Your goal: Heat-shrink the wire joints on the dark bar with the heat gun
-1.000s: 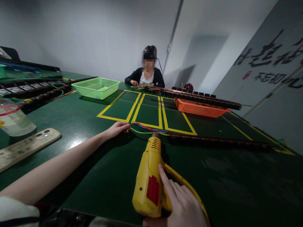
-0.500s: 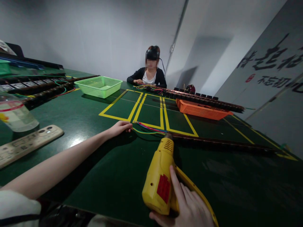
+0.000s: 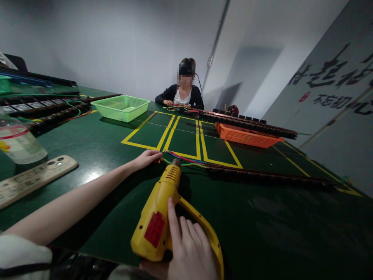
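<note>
My right hand is wrapped round the handle of a yellow heat gun, its index finger stretched along the body. The gun's dark nozzle points away from me, close to a bundle of colored wires. My left hand is closed in a pinch at the left end of these wires, on the green and yellow one; the fingertips are partly hidden. The wires run right into a long dark strip lying across the green table. A small connector shows at the end of the red and blue wires.
A light green basket and an orange basket stand farther back. At left are a bottle, a phone and several dark strips. Opposite me sits a person with wires at their hands. Yellow tape marks the table.
My right hand has carried the heat gun left, bringing its nozzle from the strip's end along the wires toward my left hand. The left hand stays in place.
</note>
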Available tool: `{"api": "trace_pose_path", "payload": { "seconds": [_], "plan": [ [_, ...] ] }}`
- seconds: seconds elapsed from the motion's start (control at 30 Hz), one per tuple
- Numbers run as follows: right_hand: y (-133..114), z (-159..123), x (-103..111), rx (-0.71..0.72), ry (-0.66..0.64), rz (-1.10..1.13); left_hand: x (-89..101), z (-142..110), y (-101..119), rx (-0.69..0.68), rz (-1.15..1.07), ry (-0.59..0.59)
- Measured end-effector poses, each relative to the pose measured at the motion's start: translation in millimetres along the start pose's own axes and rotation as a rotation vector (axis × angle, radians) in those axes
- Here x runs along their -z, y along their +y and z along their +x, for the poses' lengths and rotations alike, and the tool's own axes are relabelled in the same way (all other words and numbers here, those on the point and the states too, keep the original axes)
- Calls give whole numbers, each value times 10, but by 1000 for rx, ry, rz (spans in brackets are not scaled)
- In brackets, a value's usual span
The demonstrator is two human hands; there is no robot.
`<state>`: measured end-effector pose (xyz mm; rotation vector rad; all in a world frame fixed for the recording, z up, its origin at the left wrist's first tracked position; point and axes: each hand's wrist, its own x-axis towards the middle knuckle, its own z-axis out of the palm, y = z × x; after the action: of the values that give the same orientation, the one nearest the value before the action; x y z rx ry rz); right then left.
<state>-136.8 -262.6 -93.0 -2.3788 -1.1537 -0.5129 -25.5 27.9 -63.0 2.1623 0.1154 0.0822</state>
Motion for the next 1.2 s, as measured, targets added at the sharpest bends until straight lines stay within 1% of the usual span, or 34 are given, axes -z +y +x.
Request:
{"api": "trace_pose_path", "payload": {
  "seconds": [0.1,0.17,0.23,0.37,0.57,0.77,0.83,1.0,1.1,1.2],
  "plan": [
    [-145,126,-56,7,-50,42,3,3,-5,2,2,15],
    [-206,211,-58,55,-114,68,12,13,-9,9,-1,65],
    [-238,272,-44,68,-168,75,22,22,-4,21,-7,113],
    [-245,299,-40,50,-181,98,34,20,21,20,-21,127],
    [-149,251,-20,36,-208,196,26,-9,26,20,-16,89],
    [129,120,148,-7,-299,253,10,-43,77,-30,-25,3],
    [237,43,184,-10,-262,248,6,-47,102,-18,-25,8],
    [487,-124,258,13,-71,103,2,-48,116,23,-51,15],
    [611,-174,316,33,-4,-13,5,-43,98,28,-58,11],
    [701,-219,350,10,51,-122,5,-38,88,25,-53,7]
  ]
}}
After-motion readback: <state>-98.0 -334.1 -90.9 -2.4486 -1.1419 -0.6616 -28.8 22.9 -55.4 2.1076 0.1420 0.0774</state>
